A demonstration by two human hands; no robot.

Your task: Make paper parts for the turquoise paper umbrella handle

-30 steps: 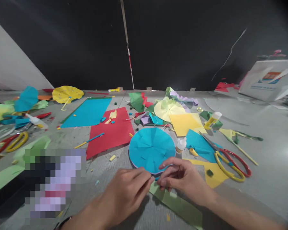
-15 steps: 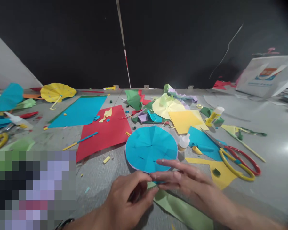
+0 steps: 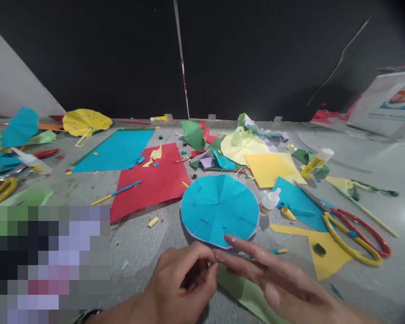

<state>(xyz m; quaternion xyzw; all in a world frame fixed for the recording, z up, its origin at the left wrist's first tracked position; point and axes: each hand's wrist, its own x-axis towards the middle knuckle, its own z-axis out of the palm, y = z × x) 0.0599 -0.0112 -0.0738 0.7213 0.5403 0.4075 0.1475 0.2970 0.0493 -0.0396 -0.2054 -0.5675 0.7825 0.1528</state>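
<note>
My left hand [image 3: 182, 281] is curled, thumb and fingers pinched together at its tip on something too small to make out. My right hand [image 3: 273, 274] lies beside it with its fingers stretched out flat, their tips meeting the left hand's pinch. Both hands hover over a light green paper strip [image 3: 246, 292] on the grey table [image 3: 148, 252]. Just beyond the fingers lies a creased blue paper circle [image 3: 219, 209] with a lilac edge. A small blue and yellow stick [image 3: 277, 251] lies to the right of my right hand's fingers.
A small white glue bottle [image 3: 269, 200] stands right of the circle. Red and yellow scissors [image 3: 353, 229] lie on yellow paper [image 3: 324, 256] at right. Red sheet [image 3: 151, 180], blue sheet [image 3: 118, 150], yellow sheet [image 3: 270, 167], a glue stick [image 3: 315, 163] and many scraps cover the table. A blurred patch fills the lower left.
My right hand's fingers have uncurled from a pinch to lie flat. Both hands have drawn slightly toward me, away from the blue circle's edge; a small blue-yellow stick now shows.
</note>
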